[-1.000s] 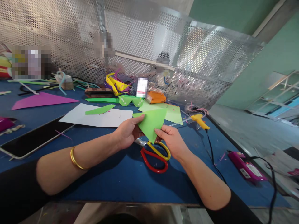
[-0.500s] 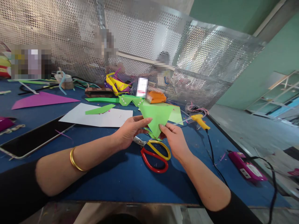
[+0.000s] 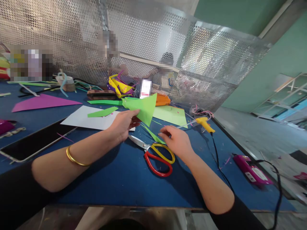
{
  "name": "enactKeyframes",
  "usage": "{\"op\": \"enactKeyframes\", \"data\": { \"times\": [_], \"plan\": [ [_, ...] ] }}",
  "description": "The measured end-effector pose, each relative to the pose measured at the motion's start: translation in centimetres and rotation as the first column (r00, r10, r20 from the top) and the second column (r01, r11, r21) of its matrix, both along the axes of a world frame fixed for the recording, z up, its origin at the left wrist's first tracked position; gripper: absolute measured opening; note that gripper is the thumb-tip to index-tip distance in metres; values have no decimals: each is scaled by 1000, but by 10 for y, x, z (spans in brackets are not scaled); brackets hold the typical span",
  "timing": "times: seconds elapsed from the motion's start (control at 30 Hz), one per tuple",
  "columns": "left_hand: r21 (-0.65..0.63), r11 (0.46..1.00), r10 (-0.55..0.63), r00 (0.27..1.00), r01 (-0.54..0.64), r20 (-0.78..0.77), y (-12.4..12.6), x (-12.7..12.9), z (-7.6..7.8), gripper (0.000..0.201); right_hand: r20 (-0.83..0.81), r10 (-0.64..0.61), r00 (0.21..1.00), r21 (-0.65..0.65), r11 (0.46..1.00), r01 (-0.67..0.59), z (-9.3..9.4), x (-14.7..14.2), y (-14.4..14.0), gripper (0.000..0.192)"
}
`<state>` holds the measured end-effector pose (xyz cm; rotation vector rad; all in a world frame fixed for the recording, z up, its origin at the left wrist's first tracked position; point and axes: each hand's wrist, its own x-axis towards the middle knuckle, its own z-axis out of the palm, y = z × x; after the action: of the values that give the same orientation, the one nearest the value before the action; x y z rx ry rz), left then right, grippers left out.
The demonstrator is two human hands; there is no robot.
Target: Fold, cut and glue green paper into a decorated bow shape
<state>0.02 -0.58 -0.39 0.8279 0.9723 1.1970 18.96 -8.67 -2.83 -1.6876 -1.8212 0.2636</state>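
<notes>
My left hand (image 3: 126, 123) pinches a light green paper triangle (image 3: 146, 110) by its left side and holds it above the table. My right hand (image 3: 177, 140) is off the paper, its fingers loosely curled and apart with nothing visible in them. Close by its fingertips lies a narrow green paper strip (image 3: 153, 134). Below and between the hands rest scissors (image 3: 158, 174) with one red and one yellow handle, their blades pointing left. A paler green sheet (image 3: 171, 115) lies beyond the right hand.
A yellow hot glue gun (image 3: 205, 124) and a magenta corded box (image 3: 253, 171) are on the right. White paper (image 3: 83, 118), a black tablet-like slab (image 3: 35, 140) and purple paper (image 3: 45, 103) lie left. Orange and yellow-purple items stand behind, before a perforated metal screen (image 3: 148, 35).
My right hand has let go of the green triangle. My left hand has carried it left and tilted it, baring more of the scissors' blades and the green strip.
</notes>
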Motion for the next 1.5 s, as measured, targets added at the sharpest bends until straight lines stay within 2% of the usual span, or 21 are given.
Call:
{"op": "enactKeyframes", "data": {
  "times": [0.07, 0.13, 0.27, 0.47, 0.53, 0.67, 0.8, 0.9, 1.0, 1.1, 1.2, 1.27, 1.3, 1.4, 1.5],
  "plan": [
    [4, 999, 51, 999, -51, 5, 6, -4, 4, 6, 214, -33, 976, -30, 999, 40, -6, 0, 2, 12],
    [3, 997, 72, 997, -72, 8, 9, -5, 5, 5, 291, -25, 956, -79, 996, 50, -12, -2, 5, 16],
    [-2, 998, 57, 998, -57, 6, 6, -4, 4, 4, 297, 8, 955, -121, 992, 30, -21, -6, 10, 5],
    [3, 999, 54, 998, -54, 13, 3, -3, 4, 7, 225, 16, 974, -136, 991, 15, -22, -7, 11, 13],
    [11, 998, 63, 998, -63, 13, 4, -4, 3, 8, 189, 32, 981, -141, 990, -5, -22, -8, 10, 16],
    [28, 998, 52, 999, -52, -8, 4, -4, -1, 9, 105, 51, 993, -130, 991, -37, -24, -13, 11, 7],
    [51, 999, 21, 999, -19, -48, 0, -3, -5, 11, 14, 23, 1000, -76, 997, -22, -28, -13, 12, 12],
    [67, 998, 8, 996, -2, -87, -3, -1, -7, 14, -107, -66, 992, -37, 997, 62, -31, -4, 15, 10],
    [91, 996, 4, 990, 9, -144, -4, 0, -9, 16, -286, -177, 942, 21, 981, 191, -29, 13, 19, 6],
    [113, 991, -41, 968, 70, -247, -6, 3, -15, 18, -477, -235, 847, 70, 950, 304, -24, 26, 24, 26],
    [111, 971, -154, 906, 214, -394, -6, 7, -21, 20, -607, -217, 765, 62, 946, 318, -20, 25, 26, 39],
    [137, 954, -164, 849, 265, -503, -1, 6, -23, 15, -652, -185, 735, 46, 958, 283, -19, 19, 25, 41],
    [167, 949, -131, 819, 266, -558, 5, 3, -23, 12, -666, -171, 726, 42, 963, 265, -18, 16, 24, 41],
    [309, 931, 86, 704, 195, -705, 31, -19, -17, 16, -683, -137, 717, 43, 973, 227, -18, 10, 21, 40],
    [372, 921, 268, 505, 115, -820, 64, -57, -9, 20, -678, -109, 727, 53, 979, 196, -19, 9, 19, 36]
  ]
}}
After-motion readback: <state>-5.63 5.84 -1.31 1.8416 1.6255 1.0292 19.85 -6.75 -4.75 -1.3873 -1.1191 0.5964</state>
